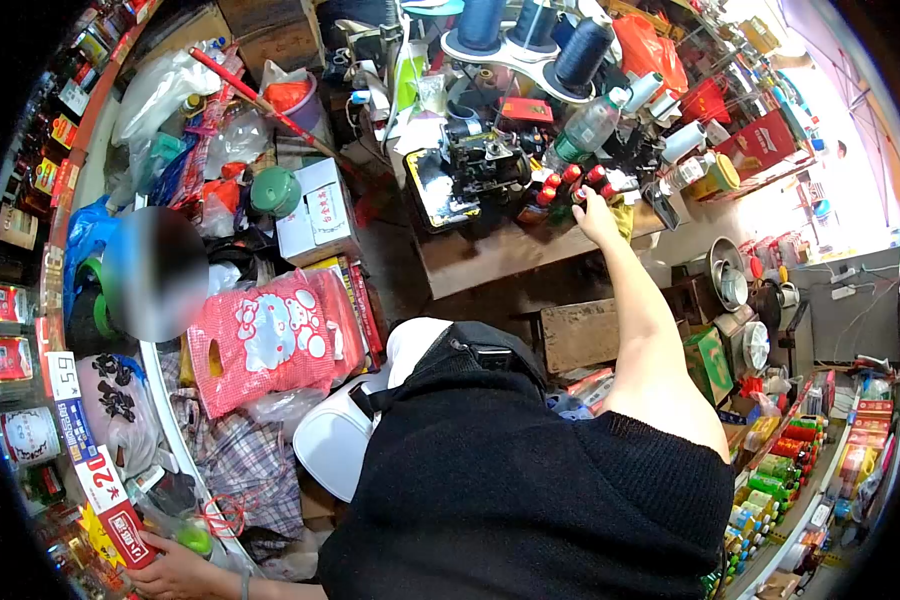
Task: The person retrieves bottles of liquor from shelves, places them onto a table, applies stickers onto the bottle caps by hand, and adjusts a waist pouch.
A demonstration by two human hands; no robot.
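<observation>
My right hand (596,218) reaches out over the wooden sewing table (470,272). Its fingers are closed at the top of a small dark bottle (580,196) in a cluster of red-capped bottles (547,192). Beside that cluster stand a black sewing machine (490,165) and a large clear-green plastic bottle (582,130). At the lower left, my left hand (178,572) is closed around the shelf edge, against a red sign with white characters (126,535). Part of its grip is hidden.
Large dark thread cones (580,55) stand behind the machine. A pink patterned bag (265,340), a white carton (317,210) and a white cap (338,440) lie on the left. A wooden stool (578,335) is below the table. Thread spools (775,465) line the right shelf.
</observation>
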